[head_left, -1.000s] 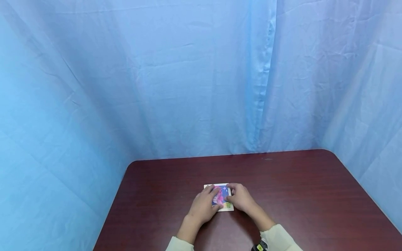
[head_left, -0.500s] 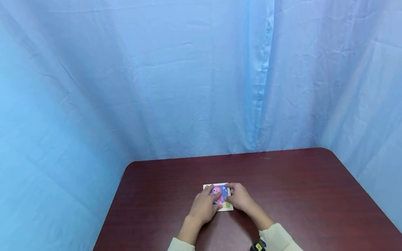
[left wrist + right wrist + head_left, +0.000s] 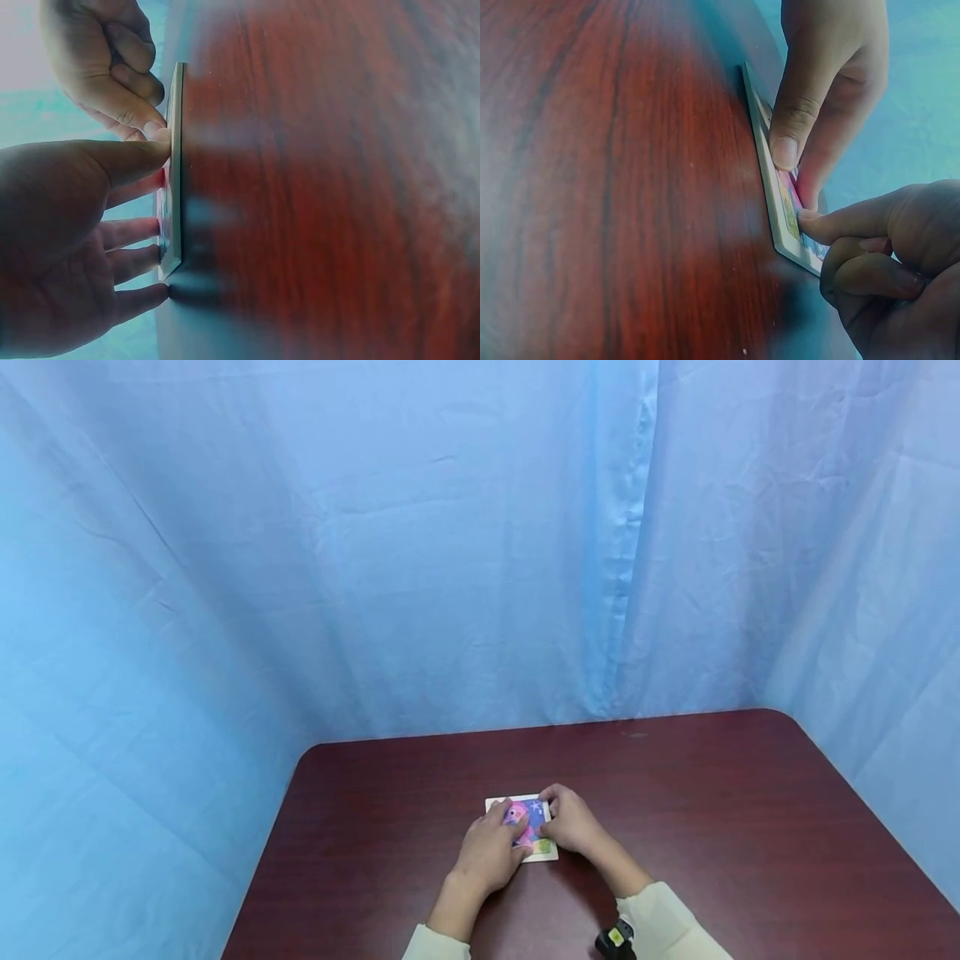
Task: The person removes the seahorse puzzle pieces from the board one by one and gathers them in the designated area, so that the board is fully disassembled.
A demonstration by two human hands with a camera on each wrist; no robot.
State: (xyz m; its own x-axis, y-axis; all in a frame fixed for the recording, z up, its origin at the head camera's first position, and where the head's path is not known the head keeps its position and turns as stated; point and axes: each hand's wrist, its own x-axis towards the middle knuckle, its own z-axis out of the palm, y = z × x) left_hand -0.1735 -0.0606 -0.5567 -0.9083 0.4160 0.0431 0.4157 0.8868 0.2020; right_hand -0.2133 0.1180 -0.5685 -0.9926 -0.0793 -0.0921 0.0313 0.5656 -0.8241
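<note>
A small square picture board (image 3: 544,855) lies flat on the table, with a cream border and a blue picture of a pink creature and a pale star. My left hand (image 3: 486,853) rests on its left half, thumb at the near side and fingers spread over the picture; the left wrist view shows these fingers (image 3: 135,262) nearly straight. My right hand (image 3: 576,823) is at the board's right side, forefinger near the far corner and thumb on the picture. In the right wrist view the other fingers of the right hand (image 3: 900,270) are curled in beside the edge.
The dark red-brown table (image 3: 697,802) has rounded far corners. Light blue curtains (image 3: 450,568) hang behind it and on both sides. A black device (image 3: 617,938) with a yellow patch sits at my right wrist, by the pale sleeve (image 3: 663,918).
My right hand has shifted slightly toward the far side, its forefinger now a little higher at the far corner. My left hand and the board stay nearly in place.
</note>
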